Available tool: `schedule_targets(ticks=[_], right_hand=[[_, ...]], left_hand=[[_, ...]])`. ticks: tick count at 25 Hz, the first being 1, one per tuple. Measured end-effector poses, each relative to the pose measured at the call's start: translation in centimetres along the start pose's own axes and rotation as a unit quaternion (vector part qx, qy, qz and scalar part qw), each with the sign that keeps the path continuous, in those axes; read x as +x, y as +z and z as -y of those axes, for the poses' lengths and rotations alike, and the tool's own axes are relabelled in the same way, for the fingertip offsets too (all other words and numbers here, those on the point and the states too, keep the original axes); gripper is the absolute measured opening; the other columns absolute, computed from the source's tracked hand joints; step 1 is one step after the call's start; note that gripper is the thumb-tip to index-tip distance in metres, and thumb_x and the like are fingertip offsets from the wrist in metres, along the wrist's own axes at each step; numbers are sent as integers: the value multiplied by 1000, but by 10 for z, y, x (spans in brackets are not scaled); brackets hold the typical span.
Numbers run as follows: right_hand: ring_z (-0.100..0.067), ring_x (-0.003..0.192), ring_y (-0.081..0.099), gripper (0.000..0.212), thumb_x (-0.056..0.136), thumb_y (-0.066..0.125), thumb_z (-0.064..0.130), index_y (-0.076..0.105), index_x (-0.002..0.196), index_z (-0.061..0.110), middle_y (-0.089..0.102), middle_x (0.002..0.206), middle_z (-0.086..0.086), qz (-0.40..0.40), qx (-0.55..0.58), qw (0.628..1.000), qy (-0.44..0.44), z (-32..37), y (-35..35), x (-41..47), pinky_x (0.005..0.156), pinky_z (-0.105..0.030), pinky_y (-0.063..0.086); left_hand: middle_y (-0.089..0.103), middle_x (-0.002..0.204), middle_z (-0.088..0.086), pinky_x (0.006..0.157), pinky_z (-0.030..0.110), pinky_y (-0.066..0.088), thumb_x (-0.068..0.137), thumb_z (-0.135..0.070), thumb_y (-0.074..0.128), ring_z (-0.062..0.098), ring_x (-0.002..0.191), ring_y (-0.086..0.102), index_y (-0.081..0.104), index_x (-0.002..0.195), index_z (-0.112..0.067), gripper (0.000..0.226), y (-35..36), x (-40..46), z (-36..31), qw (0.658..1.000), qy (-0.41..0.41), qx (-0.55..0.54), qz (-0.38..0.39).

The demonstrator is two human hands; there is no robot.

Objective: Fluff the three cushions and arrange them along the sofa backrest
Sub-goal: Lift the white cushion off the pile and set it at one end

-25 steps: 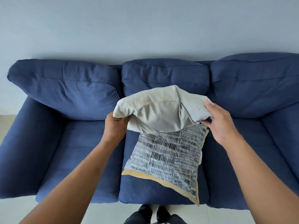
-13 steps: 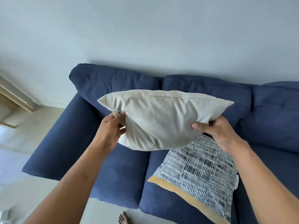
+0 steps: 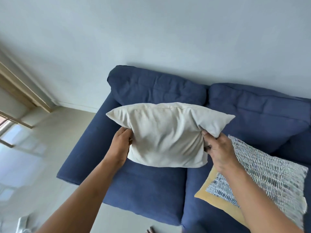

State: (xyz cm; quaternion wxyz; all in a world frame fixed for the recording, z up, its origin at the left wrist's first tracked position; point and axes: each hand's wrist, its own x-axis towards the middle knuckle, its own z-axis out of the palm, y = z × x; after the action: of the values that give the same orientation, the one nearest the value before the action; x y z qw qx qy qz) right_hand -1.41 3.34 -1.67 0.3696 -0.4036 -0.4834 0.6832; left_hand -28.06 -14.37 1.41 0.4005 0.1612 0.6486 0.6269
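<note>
I hold a plain cream cushion [image 3: 165,137] in the air over the left seat of the blue sofa [image 3: 148,187]. My left hand [image 3: 120,146] grips its left side and my right hand [image 3: 218,150] grips its right side, both squeezing inward. A black-and-white patterned cushion [image 3: 272,180] lies flat on the middle seat, with a mustard-yellow cushion [image 3: 218,200] under it showing only its edge. The sofa backrest [image 3: 156,88] stands behind the cream cushion, apart from it.
The sofa's left armrest [image 3: 84,147] runs down the left side. A pale wall rises behind the sofa. A light floor [image 3: 42,165] and a wooden window frame [image 3: 20,84] lie to the left. A bare foot [image 3: 150,230] shows at the bottom edge.
The view has swung left toward the sofa's left end. The cream cushion has moved with both hands from above the patterned cushion to over the left seat.
</note>
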Motion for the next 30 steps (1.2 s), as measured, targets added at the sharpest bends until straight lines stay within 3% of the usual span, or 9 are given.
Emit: schedule_targets(ticks=[3,6,8,10,14,18,22,26,30], right_hand=[[-29,110,74,26,88,79,33,78,112,23,80,115,-3,-19,13,999,23,-20,24,13,90,-56,59],[-25,106,76,14,94,74,25,80,106,29,80,113,0,-19,21,997,71,-36,44,36,86,-51,60],[-23,103,76,13,95,73,24,80,105,30,81,110,2,-22,28,995,96,-48,58,48,79,-43,60],[-24,104,75,18,95,73,24,76,112,24,81,108,3,-36,33,992,116,-59,71,60,76,-39,59],[-17,102,76,24,97,70,22,71,121,18,81,109,3,-42,27,987,152,-80,92,91,82,-36,60],[-12,96,77,16,97,71,22,71,113,22,82,101,8,-56,10,982,178,-98,111,123,75,-31,61],[-15,103,72,12,96,72,24,71,108,26,79,105,8,-113,-13,970,217,-133,126,172,92,-43,58],[-11,101,72,9,94,73,27,70,101,30,78,103,11,-145,-36,960,238,-171,136,223,96,-45,57],[-22,111,67,10,94,71,26,67,103,23,74,115,-5,-143,-101,944,278,-220,145,265,93,-51,58]], left_hand=[[55,95,12,74,41,46,72,-9,60,30,88,50,58,98,-5,26,-27,22,4,1000,-14,8,-20],[70,108,24,94,58,57,70,-20,74,42,99,69,65,108,-1,44,-33,42,14,994,-25,96,-34],[77,111,9,95,55,59,70,-30,80,29,104,74,70,111,-17,44,-33,55,17,987,-39,150,-50],[79,111,0,96,50,59,73,-34,82,21,105,74,72,113,-22,42,-41,78,21,983,-45,166,-59],[80,103,11,93,54,60,84,-16,79,33,102,75,75,101,-13,17,-58,132,30,982,-53,146,-109],[78,105,16,93,54,60,87,-12,75,35,103,74,74,100,-12,13,-65,192,42,979,-75,153,-109],[76,107,16,92,53,61,86,-16,75,34,103,74,73,100,-14,14,-70,270,65,973,-112,187,-80],[77,106,12,92,50,61,84,-20,76,31,101,74,72,101,-13,18,-77,335,94,966,-138,209,-63],[74,117,4,95,45,60,86,-21,76,25,108,71,65,125,-16,41,-82,386,128,953,-201,227,-29]])
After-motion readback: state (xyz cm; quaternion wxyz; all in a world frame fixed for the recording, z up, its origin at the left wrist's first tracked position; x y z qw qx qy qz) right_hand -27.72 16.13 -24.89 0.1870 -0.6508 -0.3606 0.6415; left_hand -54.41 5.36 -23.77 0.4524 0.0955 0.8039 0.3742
